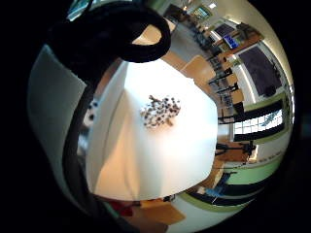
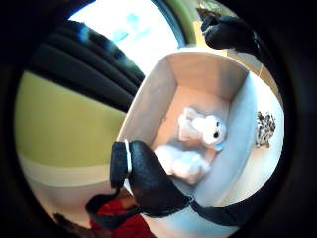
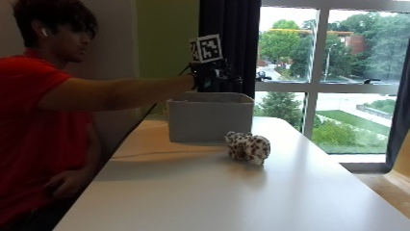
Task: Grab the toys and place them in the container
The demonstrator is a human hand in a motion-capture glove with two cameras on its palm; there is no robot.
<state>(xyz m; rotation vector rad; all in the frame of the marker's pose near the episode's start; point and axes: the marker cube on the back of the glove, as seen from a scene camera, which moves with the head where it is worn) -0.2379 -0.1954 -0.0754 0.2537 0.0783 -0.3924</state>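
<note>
While our right hand (image 3: 214,74) hangs in the upper middle of the outside view, directly above the container (image 3: 210,117), we hold nothing in it; the fingers (image 2: 148,181) that show at the edge of the thumb-side palm view look loosely curled round no object. That grey, open-topped container stands toward the far side of the white counter (image 3: 224,192), in front of the window (image 3: 333,72), which fills the right half of the frame. Looking down from the palm, we see two white plush toys (image 2: 198,144) lying on its floor, one with a dark eye turned upward and the other just beside it, nearer our fingers. A third one, the spotted plush toy (image 3: 248,147), rests on the counter just in front of the container's right corner, near the centre of the outside view and apart from the wall of the box; we cannot tell whether it touches it. From the little-finger-side palm view we see this same spotted toy lying alone in the middle of the white surface. Our arm reaches in from the left of the frame.
</note>
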